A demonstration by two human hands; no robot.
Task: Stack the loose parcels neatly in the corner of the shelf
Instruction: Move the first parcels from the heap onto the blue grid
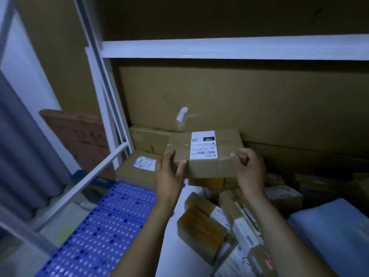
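Labelled box (205, 152) held level between both hands, near the shelf corner | left hand (169, 172) clasps its near-left edge, right hand (249, 168) curls round its near-right corner, likely keeping it square for stacking | corner boxes (147, 142) sit just beyond the left hand | loose parcels (219, 222) lie heaped beneath the right wrist

The parcel (207, 166) I hold is plain tan cardboard, and its white label (203, 144) carries black print, a barcode and a black block with white characters. The mat (111, 226) is bright blue, dotted with rows of round holes. The shelf frame (219, 47) is white, the board (79, 134) reddish brown, and one loose box (199, 224) wears amber-yellow tape.
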